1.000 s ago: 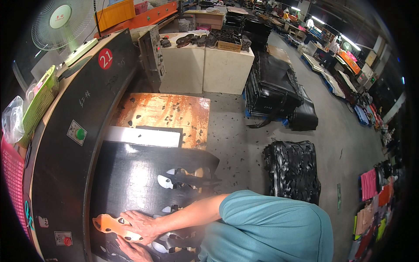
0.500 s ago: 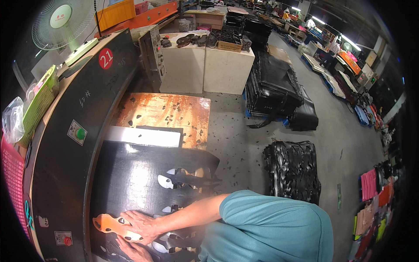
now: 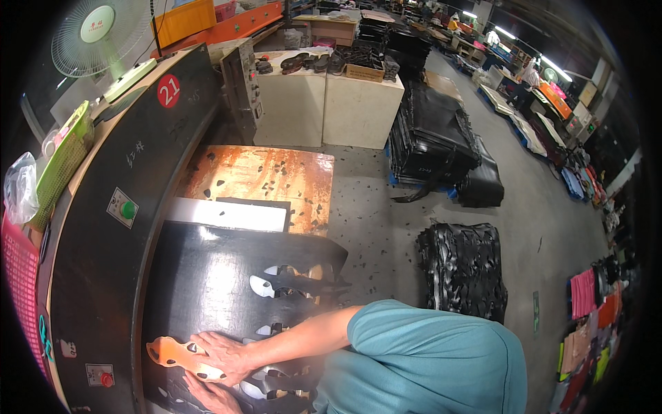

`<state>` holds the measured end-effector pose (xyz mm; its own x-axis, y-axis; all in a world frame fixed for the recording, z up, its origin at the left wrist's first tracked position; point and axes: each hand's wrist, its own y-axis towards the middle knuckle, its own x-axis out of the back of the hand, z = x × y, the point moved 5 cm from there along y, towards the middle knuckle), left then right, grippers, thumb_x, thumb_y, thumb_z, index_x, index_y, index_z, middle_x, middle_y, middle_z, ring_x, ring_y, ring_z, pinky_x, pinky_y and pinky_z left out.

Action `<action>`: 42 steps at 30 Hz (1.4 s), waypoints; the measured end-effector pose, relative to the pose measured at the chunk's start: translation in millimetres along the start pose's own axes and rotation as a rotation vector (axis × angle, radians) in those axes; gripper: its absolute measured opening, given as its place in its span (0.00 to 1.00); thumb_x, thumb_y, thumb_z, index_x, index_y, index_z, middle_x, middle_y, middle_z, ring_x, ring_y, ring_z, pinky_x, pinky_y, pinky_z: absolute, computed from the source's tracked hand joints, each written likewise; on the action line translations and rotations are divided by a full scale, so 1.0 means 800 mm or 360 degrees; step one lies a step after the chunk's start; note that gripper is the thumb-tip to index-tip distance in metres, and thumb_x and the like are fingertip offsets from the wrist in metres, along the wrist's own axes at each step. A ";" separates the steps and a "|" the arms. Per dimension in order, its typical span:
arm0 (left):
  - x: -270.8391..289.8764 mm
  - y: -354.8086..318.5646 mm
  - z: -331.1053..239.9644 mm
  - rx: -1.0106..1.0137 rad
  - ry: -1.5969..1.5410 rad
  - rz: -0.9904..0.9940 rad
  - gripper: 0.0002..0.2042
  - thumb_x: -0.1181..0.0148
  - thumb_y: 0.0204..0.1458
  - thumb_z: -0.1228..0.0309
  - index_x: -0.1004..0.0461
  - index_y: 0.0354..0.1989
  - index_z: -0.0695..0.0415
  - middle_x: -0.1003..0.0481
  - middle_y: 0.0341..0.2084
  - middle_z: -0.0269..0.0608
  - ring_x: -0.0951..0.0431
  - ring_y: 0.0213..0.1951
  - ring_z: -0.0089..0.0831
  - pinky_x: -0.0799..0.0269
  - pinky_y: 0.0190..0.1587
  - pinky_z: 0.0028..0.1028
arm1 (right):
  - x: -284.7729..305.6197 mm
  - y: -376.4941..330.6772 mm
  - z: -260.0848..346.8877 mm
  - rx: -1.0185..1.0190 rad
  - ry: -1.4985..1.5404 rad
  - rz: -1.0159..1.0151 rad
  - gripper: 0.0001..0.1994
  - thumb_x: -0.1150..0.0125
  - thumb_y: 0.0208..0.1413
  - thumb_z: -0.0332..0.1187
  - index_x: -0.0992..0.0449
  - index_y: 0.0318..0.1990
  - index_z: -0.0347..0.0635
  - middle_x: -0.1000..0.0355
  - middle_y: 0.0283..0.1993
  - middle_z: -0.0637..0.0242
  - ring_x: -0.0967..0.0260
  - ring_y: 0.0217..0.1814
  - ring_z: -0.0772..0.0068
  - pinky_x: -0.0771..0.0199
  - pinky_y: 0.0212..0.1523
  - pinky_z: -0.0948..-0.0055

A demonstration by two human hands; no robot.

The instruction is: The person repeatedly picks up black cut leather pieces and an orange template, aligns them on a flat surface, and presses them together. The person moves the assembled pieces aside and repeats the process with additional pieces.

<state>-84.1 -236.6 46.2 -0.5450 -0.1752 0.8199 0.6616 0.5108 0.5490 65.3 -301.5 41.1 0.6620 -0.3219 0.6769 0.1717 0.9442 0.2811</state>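
A flat orange sole-shaped plate (image 3: 181, 353) with dark holes lies on a glossy black sheet (image 3: 207, 276). My right hand (image 3: 224, 355) rests on the plate's right end, fingers stretched across it. Below, my left hand (image 3: 210, 397) touches the plate's lower edge with fingers extended; the frame cuts off its wrist. Sole-shaped cutouts run along the sheet's right side, among them an upper pale opening (image 3: 261, 286). My right forearm covers some of the lower ones.
A black machine beam (image 3: 124, 159) with a green button (image 3: 127, 210) and a red button (image 3: 106, 379) stands at left. Rusty board (image 3: 303, 179) with black scraps lies beyond the sheet. Stacked black sheets (image 3: 434, 138) and a cut-sheet pile (image 3: 462, 269) stand on the floor at right.
Both hands and the orange plate stay in the same place. The view shifts very slightly; nothing else has visibly moved.
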 end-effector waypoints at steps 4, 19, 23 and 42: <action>0.002 0.002 -0.003 0.0002 0.0032 0.0006 0.18 0.41 0.67 0.72 0.25 0.63 0.67 0.22 0.57 0.56 0.22 0.60 0.49 0.30 0.68 0.42 | -0.001 -0.001 -0.003 0.0014 0.0003 0.0020 0.47 0.29 0.48 0.50 0.38 0.71 0.30 0.55 0.74 0.17 0.52 0.76 0.16 0.49 0.76 0.34; 0.016 0.012 -0.022 -0.0020 -0.0023 -0.0067 0.17 0.42 0.68 0.72 0.25 0.61 0.68 0.21 0.56 0.57 0.22 0.59 0.50 0.29 0.67 0.41 | -0.006 -0.001 -0.004 0.0055 -0.0056 -0.0070 0.43 0.29 0.47 0.47 0.34 0.68 0.29 0.52 0.72 0.18 0.48 0.73 0.20 0.45 0.73 0.37; 0.016 0.012 -0.023 -0.0020 -0.0025 -0.0060 0.17 0.42 0.68 0.73 0.24 0.61 0.69 0.21 0.56 0.58 0.22 0.59 0.50 0.29 0.68 0.42 | 0.003 -0.003 0.001 0.0066 -0.0041 -0.0107 0.44 0.29 0.47 0.47 0.35 0.69 0.29 0.53 0.72 0.18 0.49 0.74 0.19 0.45 0.74 0.36; 0.015 0.008 -0.020 -0.0098 0.0024 -0.0147 0.18 0.39 0.66 0.74 0.25 0.62 0.67 0.21 0.56 0.56 0.22 0.59 0.49 0.29 0.68 0.41 | 0.013 -0.003 0.005 0.0027 0.0024 0.0009 0.45 0.29 0.48 0.48 0.36 0.70 0.28 0.54 0.73 0.16 0.50 0.75 0.17 0.48 0.76 0.35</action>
<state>-78.2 -248.5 62.1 -0.5977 -0.2320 0.7675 0.6396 0.4393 0.6309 68.6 -307.0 50.1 0.6739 -0.3154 0.6681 0.1557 0.9446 0.2889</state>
